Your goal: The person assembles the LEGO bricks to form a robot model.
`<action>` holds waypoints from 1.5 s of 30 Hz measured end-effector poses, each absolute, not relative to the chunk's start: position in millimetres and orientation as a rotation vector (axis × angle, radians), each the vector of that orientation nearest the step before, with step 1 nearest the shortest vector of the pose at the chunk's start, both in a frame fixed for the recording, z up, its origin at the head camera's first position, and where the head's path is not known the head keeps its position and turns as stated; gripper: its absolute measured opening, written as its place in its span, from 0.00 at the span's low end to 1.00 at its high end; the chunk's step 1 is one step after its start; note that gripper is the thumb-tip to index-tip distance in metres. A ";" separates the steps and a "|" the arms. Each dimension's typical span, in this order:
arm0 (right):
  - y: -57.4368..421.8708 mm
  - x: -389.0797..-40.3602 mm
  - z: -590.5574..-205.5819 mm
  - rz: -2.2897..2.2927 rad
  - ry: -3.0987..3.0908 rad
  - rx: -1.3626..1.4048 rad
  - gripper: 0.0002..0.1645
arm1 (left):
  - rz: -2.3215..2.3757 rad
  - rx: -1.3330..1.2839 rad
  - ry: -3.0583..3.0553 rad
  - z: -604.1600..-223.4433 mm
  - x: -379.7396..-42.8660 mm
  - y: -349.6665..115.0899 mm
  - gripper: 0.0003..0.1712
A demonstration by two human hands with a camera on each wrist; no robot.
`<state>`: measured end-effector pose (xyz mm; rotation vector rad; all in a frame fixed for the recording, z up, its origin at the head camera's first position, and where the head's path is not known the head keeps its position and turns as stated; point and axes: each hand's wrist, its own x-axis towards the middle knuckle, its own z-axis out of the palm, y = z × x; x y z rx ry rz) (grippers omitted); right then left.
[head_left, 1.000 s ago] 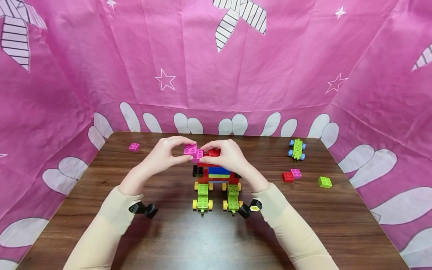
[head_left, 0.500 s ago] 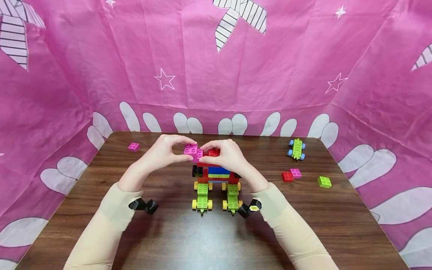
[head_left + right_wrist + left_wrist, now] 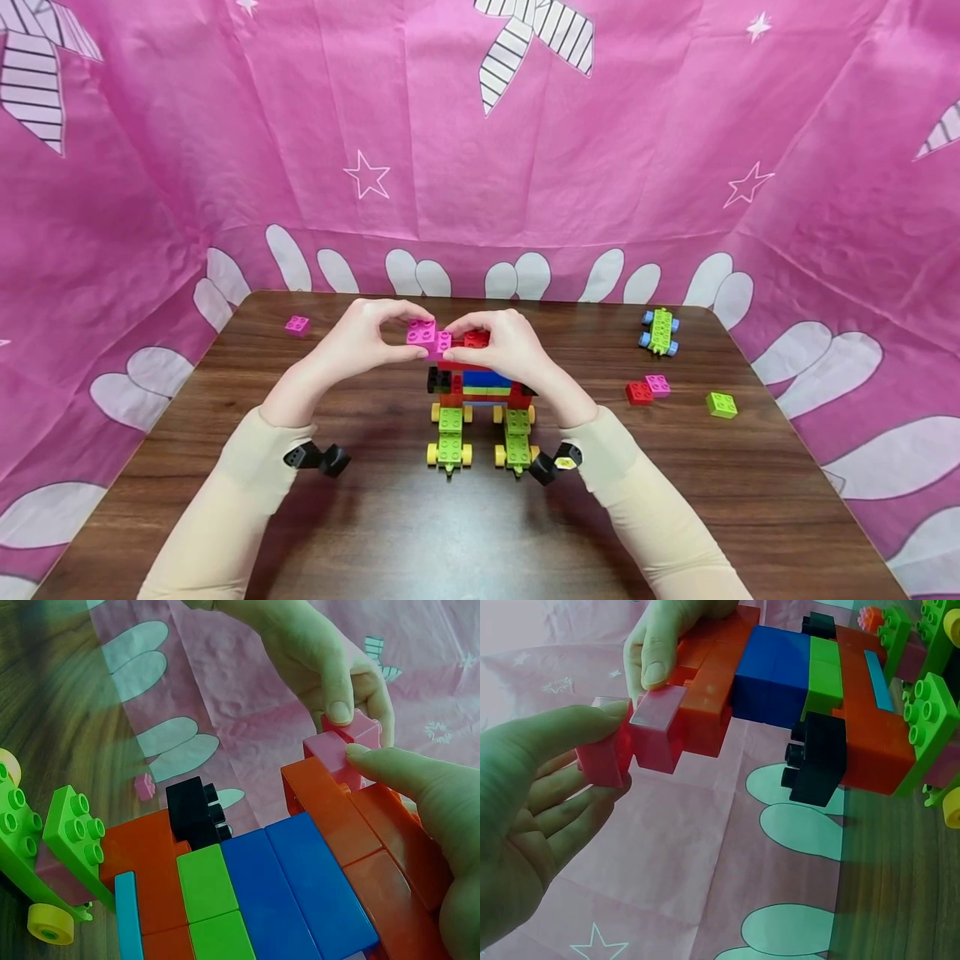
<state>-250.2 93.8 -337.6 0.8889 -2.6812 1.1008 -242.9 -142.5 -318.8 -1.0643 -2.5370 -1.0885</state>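
My left hand [image 3: 367,333] pinches a pink building brick [image 3: 422,333] between thumb and fingers. Against it, one stud row lower, sits a second pink brick [image 3: 657,733] at the left end of the tall model's red top layer [image 3: 330,814]. My right hand [image 3: 502,340] pinches this second brick, its thumb on the near side. Below the red layer come blue bricks [image 3: 300,881], green bricks [image 3: 206,881] and a black brick [image 3: 821,761] jutting out sideways. The model stands on two green wheeled bases [image 3: 450,446] with yellow wheels. My right hand hides part of the top.
A loose pink brick [image 3: 297,326] lies at the back left of the brown table [image 3: 360,533]. On the right are a green car base [image 3: 661,332] with blue wheels, a red brick [image 3: 640,393] touching a pink brick [image 3: 657,385], and a green brick [image 3: 722,405].
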 end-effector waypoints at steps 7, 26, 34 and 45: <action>93.5 -250.1 -335.7 1.098 -2.675 0.892 0.18 | -1.129 -1.048 -2.535 -318.4 -243.7 -142.9 0.22; 91.0 -252.9 -333.8 1.119 -2.673 0.882 0.18 | -1.188 -1.009 -2.587 -315.8 -250.5 -145.0 0.22; 91.9 -252.7 -333.4 1.122 -2.680 0.866 0.19 | -1.180 -1.010 -2.586 -316.0 -252.4 -143.8 0.22; 91.3 -251.2 -332.9 1.112 -2.694 0.860 0.19 | -1.121 -1.032 -2.591 -314.9 -253.4 -144.0 0.22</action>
